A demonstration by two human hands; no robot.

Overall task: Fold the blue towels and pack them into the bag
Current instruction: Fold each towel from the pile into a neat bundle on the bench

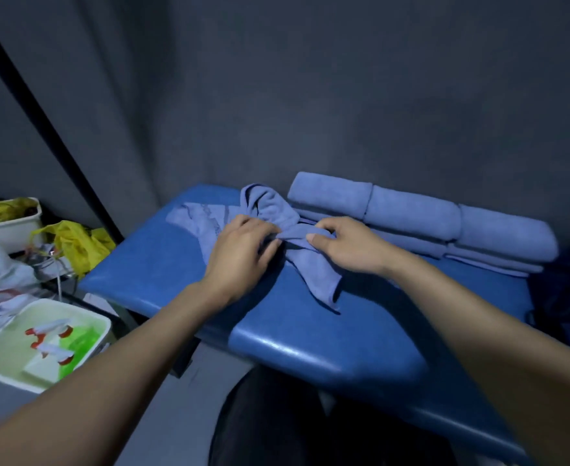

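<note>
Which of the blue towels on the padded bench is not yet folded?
The crumpled towel gripped by the left hand and right hand. The folded towels lie in a neat row behind it, against the wall.

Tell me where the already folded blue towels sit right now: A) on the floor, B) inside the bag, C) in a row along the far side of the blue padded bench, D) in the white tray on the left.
C: the folded blue towels lie in a row at the far side of the blue padded bench, behind the crumpled towel both hands grip.
</note>
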